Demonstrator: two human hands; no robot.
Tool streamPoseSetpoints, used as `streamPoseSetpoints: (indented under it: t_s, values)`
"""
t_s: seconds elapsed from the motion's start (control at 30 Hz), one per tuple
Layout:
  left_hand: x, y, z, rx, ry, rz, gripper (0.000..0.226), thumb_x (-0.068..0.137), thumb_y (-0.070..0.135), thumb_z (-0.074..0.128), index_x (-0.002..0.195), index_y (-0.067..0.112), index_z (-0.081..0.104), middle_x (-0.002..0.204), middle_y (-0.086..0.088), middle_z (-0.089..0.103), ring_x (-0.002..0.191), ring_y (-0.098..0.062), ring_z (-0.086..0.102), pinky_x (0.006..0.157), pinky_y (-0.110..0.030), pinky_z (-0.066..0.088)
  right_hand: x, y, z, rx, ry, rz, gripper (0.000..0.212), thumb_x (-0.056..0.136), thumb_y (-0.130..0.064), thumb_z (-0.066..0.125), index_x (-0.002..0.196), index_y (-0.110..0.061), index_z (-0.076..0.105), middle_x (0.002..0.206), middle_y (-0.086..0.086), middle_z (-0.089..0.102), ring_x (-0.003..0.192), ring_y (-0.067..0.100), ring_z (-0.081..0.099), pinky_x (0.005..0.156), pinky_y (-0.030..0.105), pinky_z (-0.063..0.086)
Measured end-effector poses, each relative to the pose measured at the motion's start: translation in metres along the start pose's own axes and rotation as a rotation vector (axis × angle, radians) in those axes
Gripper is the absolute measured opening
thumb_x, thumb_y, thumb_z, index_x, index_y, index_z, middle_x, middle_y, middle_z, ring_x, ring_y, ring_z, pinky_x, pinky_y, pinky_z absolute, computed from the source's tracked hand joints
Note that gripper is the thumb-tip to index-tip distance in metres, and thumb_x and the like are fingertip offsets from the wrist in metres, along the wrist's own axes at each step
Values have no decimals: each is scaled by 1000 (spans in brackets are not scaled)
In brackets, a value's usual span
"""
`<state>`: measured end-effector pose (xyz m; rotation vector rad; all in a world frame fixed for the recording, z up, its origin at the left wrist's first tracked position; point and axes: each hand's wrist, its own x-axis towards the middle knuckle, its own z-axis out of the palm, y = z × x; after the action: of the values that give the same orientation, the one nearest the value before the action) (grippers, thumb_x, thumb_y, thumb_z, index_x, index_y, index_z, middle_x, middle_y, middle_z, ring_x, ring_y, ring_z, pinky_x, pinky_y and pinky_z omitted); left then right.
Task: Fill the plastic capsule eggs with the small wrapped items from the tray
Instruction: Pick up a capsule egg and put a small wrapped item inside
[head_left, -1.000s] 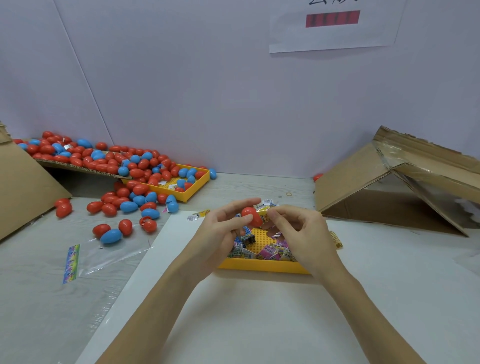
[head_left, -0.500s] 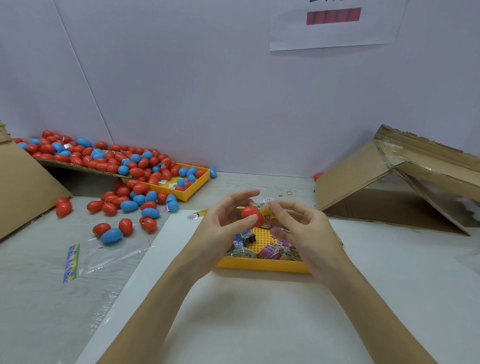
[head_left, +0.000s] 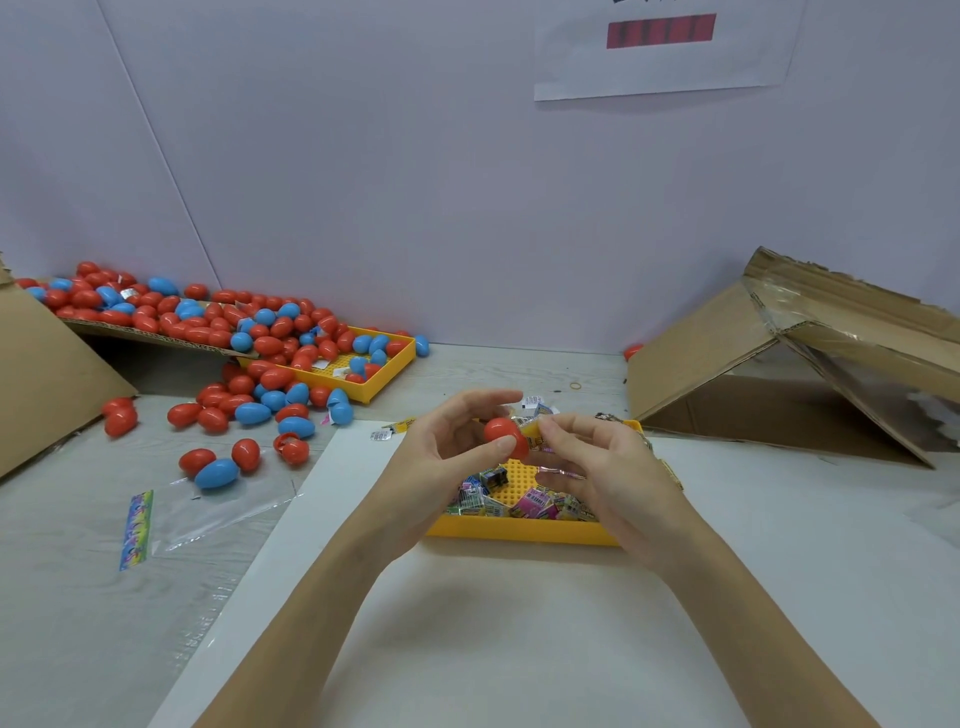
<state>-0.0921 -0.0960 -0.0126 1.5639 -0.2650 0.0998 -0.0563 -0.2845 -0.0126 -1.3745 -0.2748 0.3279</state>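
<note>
1. Head view, hands: the left hand (head_left: 441, 457) pinches a red capsule egg (head_left: 505, 435) between thumb and curled fingers, lifted above the yellow tray (head_left: 519, 535), probably so its open side faces the other hand.
2. The right hand (head_left: 608, 467) pinches a small yellow wrapped item (head_left: 535, 434) at its fingertips, touching the egg's edge, seemingly to feed it in; whether the item is partly inside already cannot be told.
3. Below the hands, more wrapped items (head_left: 524, 501) lie loose in the tray, placed close for quick picking.
4. At far left, red and blue eggs (head_left: 218, 332) spill from a cardboard sheet (head_left: 47, 374) into a second yellow tray (head_left: 387, 376), within the left hand's reach.
</note>
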Motion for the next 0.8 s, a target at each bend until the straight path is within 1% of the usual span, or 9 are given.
streamPoseSetpoints:
  t_s: [0.1,0.2,0.27,0.4,0.47,0.6,0.67,0.73,0.8]
  values:
    - [0,0,1,3,9,-6,36,87,29,74,122,34,70,116,2,67,108,-16,69,83,-22,56,1,0,-1,-206,65,-99,19,97,-31,65,103,-15,73,97,5,78,95,17,75,79,30,61]
    - [-1,-1,1,20,5,-4,32,90,29,72,122,31,71,117,0,69,101,-19,72,82,-23,56,1,-2,-5,-314,72,-155,19,96,-34,66,103,-17,72,95,2,77,93,16,74,80,32,62]
    - [-1,-1,1,21,4,-4,29,93,28,70,122,28,71,115,-1,70,94,-20,72,82,-23,56,2,-1,-7,-306,58,-150,19,94,-33,69,104,-17,72,96,3,78,94,17,74,81,33,62]
    - [0,-2,0,3,-5,3,28,97,24,67,124,21,70,113,-5,70,87,-19,70,82,-25,54,2,0,-8,-179,28,-80,25,89,-38,71,100,-16,74,100,10,77,96,20,73,95,47,59]
    - [-1,-2,-1,-2,-9,7,27,97,23,67,124,20,70,113,-7,70,87,-20,70,83,-26,54,2,0,-8,-207,28,-85,26,86,-42,71,97,-19,76,99,9,77,97,21,73,96,48,58]
    - [-1,-1,0,-1,-27,2,29,94,26,69,123,23,70,118,-6,70,93,-22,72,84,-26,56,1,-1,-7,-213,15,-83,24,90,-41,69,95,-18,76,99,10,77,100,25,73,97,49,57]
    - [-1,-1,0,-4,-29,0,29,94,24,69,123,26,70,120,-7,69,99,-22,72,85,-26,56,0,-2,-6,-235,6,-96,26,88,-42,70,96,-18,76,100,10,77,100,25,73,95,47,59]
    - [-1,-2,-1,4,-23,3,28,96,20,69,123,27,70,123,-9,67,107,-24,70,89,-29,56,-2,-3,-6,-252,-2,-112,23,87,-41,71,93,-20,77,98,9,77,100,25,72,92,43,60]
    - [0,-3,-2,15,-16,2,29,96,19,68,124,28,70,123,-8,66,109,-23,68,90,-30,56,-3,-3,-6,-264,-2,-119,19,88,-39,73,92,-21,77,95,7,77,98,26,73,88,39,61]
